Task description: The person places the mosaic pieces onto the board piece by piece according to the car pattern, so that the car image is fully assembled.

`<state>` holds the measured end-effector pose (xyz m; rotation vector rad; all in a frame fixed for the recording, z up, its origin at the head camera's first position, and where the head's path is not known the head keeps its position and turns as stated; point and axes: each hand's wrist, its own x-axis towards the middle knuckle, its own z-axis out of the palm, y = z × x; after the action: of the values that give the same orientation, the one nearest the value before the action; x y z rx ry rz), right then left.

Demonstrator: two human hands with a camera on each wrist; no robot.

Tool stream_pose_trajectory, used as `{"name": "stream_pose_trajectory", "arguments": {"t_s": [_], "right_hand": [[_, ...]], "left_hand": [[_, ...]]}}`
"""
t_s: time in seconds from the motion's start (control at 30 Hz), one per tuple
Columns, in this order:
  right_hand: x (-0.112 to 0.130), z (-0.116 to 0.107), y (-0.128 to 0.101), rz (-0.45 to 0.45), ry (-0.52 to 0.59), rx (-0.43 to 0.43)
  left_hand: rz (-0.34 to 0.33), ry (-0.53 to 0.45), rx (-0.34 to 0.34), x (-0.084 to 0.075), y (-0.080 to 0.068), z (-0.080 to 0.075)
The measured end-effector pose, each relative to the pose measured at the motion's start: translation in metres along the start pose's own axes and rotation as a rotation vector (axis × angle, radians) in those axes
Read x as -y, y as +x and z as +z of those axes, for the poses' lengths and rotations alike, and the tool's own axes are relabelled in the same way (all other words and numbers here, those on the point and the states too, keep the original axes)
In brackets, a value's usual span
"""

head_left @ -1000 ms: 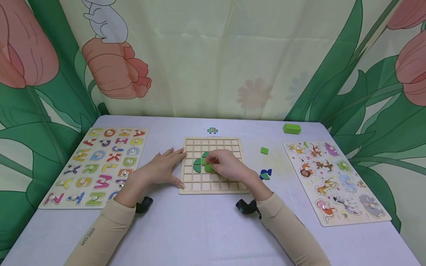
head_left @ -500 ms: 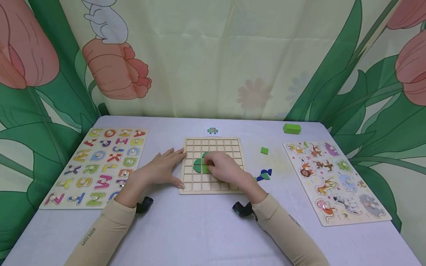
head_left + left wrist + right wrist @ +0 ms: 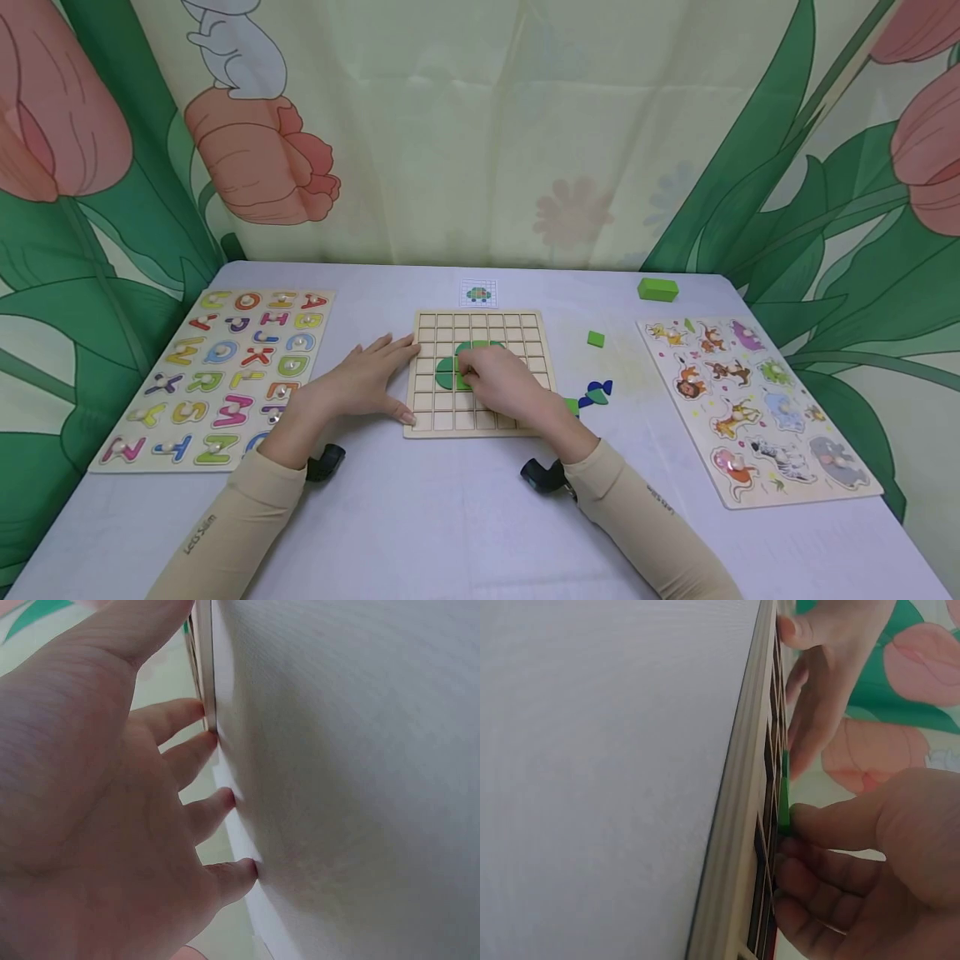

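A wooden grid board (image 3: 442,323) lies in the middle of the table in the head view. My left hand (image 3: 366,379) is spread flat at its left edge, with index fingertip and thumb touching the frame. My right hand (image 3: 504,383) is over the board's centre, fingers curled and thumb against a green piece (image 3: 784,814) in the grid, as the right wrist view shows. A dark green rounded piece (image 3: 444,374) sits just left of the fingertips. More green pieces (image 3: 480,343) run along the row behind them. The right hand hides part of the pattern.
A picture card (image 3: 478,293) lies behind the board. To the right are a green square (image 3: 596,339), several blue and green pieces (image 3: 597,393) and a green block (image 3: 657,290). A letter puzzle (image 3: 202,379) lies left, an animal puzzle (image 3: 757,417) right.
My right hand has shifted slightly left, its fingers now lower on the green pieces. A light green piece beside its wrist has come into view. The left hand has stayed put.
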<state>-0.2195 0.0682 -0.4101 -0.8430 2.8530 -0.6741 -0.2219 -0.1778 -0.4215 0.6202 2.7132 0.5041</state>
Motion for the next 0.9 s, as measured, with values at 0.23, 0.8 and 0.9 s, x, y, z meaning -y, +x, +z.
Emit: {"name": "stream_pose_trajectory", "arguments": {"t_s": [0.23, 0.8, 0.9], "right_hand": [[0.002, 0.001, 0.0, 0.013, 0.009, 0.008], [-0.005, -0.013, -0.002, 0.026, 0.051, 0.087], [-0.01, -0.022, -0.005, 0.057, 0.074, 0.1]], "left_hand": [[0.003, 0.004, 0.001, 0.001, 0.001, 0.0], [-0.001, -0.008, 0.003, -0.001, -0.001, -0.001], [0.0, -0.006, 0.004, 0.0, -0.001, -0.001]]}}
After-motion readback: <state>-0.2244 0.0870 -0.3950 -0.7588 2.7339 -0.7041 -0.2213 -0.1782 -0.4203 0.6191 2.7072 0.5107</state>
